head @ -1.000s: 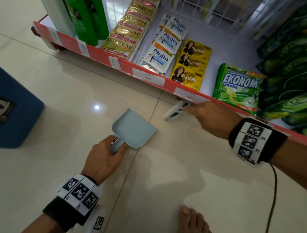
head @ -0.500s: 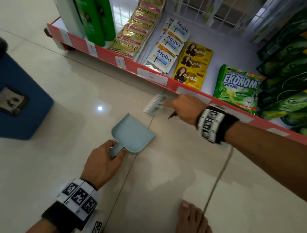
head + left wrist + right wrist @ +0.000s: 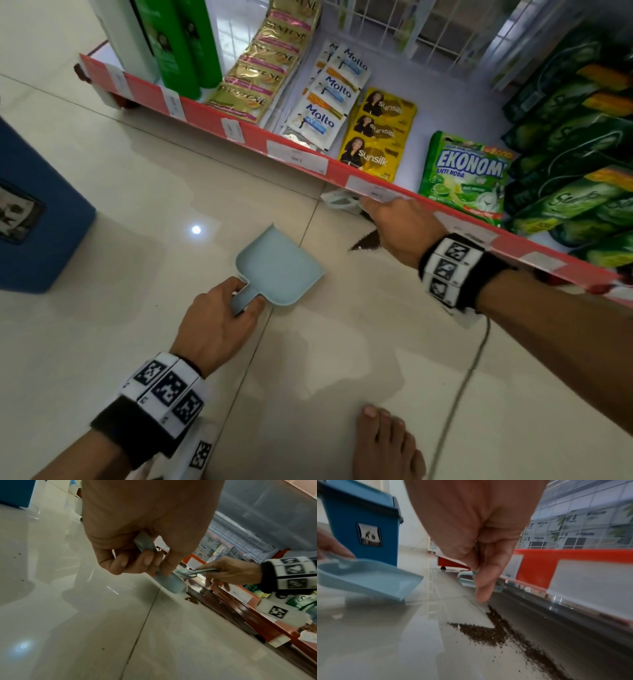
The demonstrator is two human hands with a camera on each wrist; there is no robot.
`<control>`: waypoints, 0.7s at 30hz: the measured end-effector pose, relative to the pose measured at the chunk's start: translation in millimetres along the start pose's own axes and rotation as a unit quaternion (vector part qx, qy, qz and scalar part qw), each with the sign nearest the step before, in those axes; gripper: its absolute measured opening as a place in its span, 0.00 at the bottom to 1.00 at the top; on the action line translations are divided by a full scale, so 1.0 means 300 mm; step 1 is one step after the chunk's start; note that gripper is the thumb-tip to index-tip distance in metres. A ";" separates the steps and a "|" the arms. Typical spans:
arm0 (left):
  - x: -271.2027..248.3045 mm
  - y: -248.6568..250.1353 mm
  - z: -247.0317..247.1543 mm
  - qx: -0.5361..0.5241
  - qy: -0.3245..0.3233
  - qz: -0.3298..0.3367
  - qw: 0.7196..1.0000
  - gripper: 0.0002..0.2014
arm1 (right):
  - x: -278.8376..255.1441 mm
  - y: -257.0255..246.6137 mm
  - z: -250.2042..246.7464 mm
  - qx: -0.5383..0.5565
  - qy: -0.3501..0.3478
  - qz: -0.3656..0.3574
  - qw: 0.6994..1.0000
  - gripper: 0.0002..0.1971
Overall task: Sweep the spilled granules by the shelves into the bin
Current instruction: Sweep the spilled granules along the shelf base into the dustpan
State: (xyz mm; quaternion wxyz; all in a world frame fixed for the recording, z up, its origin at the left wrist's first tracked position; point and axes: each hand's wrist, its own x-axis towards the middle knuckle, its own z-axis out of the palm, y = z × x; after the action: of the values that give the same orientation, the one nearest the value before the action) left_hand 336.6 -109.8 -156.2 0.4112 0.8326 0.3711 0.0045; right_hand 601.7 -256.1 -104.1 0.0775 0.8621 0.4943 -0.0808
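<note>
A light-blue dustpan (image 3: pixel 279 269) lies tilted on the tiled floor, and my left hand (image 3: pixel 236 310) grips its short handle. My right hand (image 3: pixel 375 210) pinches a small pale brush (image 3: pixel 339 200), which sits against the red shelf edge (image 3: pixel 298 159). Dark granules (image 3: pixel 366 244) lie in a small heap between the dustpan mouth and my right hand. In the right wrist view the granules (image 3: pixel 488 631) trail along the shelf base, with the dustpan (image 3: pixel 368 578) to the left. The blue bin (image 3: pixel 37 219) stands at the far left.
The low shelf holds shampoo bottles (image 3: pixel 178 44), sachets (image 3: pixel 322 109) and green detergent packs (image 3: pixel 466 178). A bare foot (image 3: pixel 387 445) stands near the bottom edge. A thin cord (image 3: pixel 466 377) trails from my right wrist across the floor.
My right hand swung the brush left past the dustpan mouth, then back against the shelf edge. A heap of granules now shows beside it. My left hand kept hold of the dustpan.
</note>
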 end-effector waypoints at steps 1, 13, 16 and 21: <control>-0.003 0.002 0.001 0.000 0.001 0.001 1.000 0.14 | 0.019 -0.016 0.016 -0.011 -0.005 0.012 1.000 0.23; 0.046 0.020 0.060 0.012 -0.036 0.017 0.999 0.12 | -0.073 0.033 0.092 -0.010 -0.033 0.052 0.998 0.15; 0.062 0.027 0.078 0.001 -0.054 0.022 0.998 0.12 | -0.185 0.054 0.085 -0.004 -0.006 0.063 0.998 0.17; 0.084 0.073 0.132 -0.015 -0.087 0.032 0.996 0.12 | -0.128 0.028 0.085 -0.015 0.023 0.122 0.992 0.24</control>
State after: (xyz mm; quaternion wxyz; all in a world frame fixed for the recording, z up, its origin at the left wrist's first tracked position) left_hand 380.6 -129.6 -174.8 0.4537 0.8351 0.3072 -0.0491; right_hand 588.3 -298.0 -120.3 0.0879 0.9162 0.3885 -0.0435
